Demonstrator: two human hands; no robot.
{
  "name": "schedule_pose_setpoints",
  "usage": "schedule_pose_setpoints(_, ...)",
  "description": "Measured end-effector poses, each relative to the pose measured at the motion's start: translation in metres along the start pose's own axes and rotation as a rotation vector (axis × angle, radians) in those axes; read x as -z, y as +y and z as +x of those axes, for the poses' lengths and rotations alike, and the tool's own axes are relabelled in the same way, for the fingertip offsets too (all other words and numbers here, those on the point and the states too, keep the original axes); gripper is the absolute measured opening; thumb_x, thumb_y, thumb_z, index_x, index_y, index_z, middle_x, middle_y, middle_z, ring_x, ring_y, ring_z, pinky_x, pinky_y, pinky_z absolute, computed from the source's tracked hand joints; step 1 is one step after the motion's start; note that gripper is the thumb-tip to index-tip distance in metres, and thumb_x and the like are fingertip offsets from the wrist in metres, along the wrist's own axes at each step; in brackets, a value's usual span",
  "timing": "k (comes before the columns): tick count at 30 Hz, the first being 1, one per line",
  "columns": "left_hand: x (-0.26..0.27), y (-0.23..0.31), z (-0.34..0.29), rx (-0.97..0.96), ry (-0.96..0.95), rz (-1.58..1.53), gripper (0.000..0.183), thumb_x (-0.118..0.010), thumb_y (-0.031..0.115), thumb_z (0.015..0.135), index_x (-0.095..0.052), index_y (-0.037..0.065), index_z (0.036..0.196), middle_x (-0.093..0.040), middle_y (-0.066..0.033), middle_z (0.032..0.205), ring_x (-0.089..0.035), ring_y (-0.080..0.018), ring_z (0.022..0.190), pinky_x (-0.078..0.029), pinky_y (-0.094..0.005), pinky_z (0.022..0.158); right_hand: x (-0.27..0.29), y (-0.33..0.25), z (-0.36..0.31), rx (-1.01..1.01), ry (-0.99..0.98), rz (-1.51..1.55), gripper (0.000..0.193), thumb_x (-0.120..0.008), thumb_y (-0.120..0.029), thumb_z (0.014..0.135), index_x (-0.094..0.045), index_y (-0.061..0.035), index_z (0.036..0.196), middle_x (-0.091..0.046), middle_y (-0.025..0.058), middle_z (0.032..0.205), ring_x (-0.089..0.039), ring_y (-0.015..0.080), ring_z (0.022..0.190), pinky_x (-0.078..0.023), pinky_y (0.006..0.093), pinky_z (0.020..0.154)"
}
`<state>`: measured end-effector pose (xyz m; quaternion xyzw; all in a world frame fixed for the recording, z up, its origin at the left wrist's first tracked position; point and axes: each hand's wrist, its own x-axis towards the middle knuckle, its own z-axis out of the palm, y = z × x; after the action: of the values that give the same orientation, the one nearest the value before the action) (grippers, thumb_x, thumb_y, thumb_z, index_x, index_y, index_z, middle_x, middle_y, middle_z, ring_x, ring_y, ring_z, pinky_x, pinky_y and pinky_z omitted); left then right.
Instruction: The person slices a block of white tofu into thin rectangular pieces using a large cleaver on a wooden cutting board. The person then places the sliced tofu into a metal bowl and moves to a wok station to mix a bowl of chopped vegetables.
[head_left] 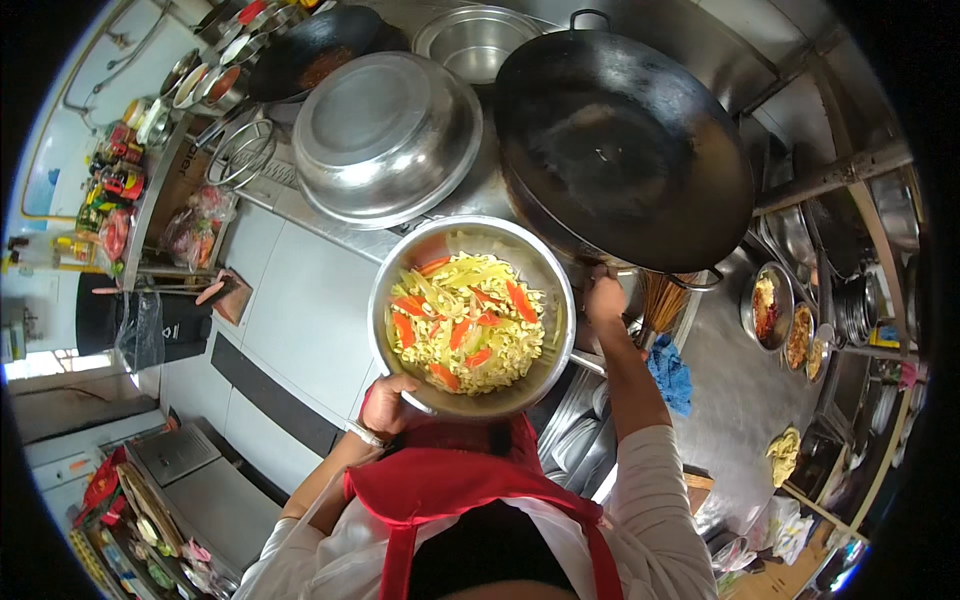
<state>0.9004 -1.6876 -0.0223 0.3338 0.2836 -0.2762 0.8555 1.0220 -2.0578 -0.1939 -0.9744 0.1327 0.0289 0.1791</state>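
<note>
My left hand (390, 402) grips the near left rim of a steel mixing bowl (555, 275), thumb over the edge. Inside the bowl lies pale yellow-green chopped food (485, 345) with orange-red slices among it. My right hand (605, 297) reaches past the bowl to the near edge of the large black wok (620, 150). Its fingers look closed, but what they hold is hidden under the wok's rim. Just right of that hand stands a bamboo wok brush (662, 300), with a blue cloth (670, 375) below it.
An upturned steel basin (385, 140) sits left of the wok, near a second dark wok (310, 60) and a steel pot (475, 45). Bowls of seasonings (768, 305) and a yellow cloth (784, 455) are on the steel counter (735, 420) at right. Sauce bottles (120, 180) stand far left.
</note>
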Motion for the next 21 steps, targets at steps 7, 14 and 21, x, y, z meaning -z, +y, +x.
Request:
schedule_pose_setpoints(7,0.041,0.011,-0.023,-0.173,0.042,0.047,0.058,-0.046,0.001,0.069,-0.039,-0.005,0.126,-0.053,-0.0184,0.119,-0.053,-0.0317,0.106,-0.047,-0.0464,0.09,0.014,-0.016,-0.021,-0.041,0.091,0.485,0.011,-0.062,-0.013,0.073,-0.059,-0.0027,0.076,-0.062,0.0131,0.066,-0.064,0.0266,0.067,-0.051,0.0383,0.058)
schedule_pose_setpoints(14,0.076,0.044,-0.06,-0.253,0.041,-0.09,0.057,-0.042,-0.003,0.068,-0.036,-0.009,0.124,-0.052,-0.0202,0.116,-0.056,-0.0318,0.102,-0.051,-0.044,0.084,0.139,-0.261,-0.15,0.406,-0.025,0.811,0.016,-0.061,-0.004,0.08,-0.058,0.0012,0.095,-0.06,0.0103,0.083,-0.061,0.0158,0.073,-0.054,0.0282,0.059)
schedule_pose_setpoints(21,0.151,0.091,-0.113,-0.435,0.016,-0.176,0.06,-0.045,-0.004,0.065,-0.039,-0.007,0.124,-0.054,-0.0186,0.115,-0.057,-0.0291,0.102,-0.048,-0.0396,0.088,0.037,-0.42,-0.163,0.448,-0.256,0.287,0.064,-0.07,-0.028,0.076,-0.041,0.0001,0.126,-0.053,0.0251,0.108,-0.056,0.0356,0.099,-0.045,0.0404,0.085)
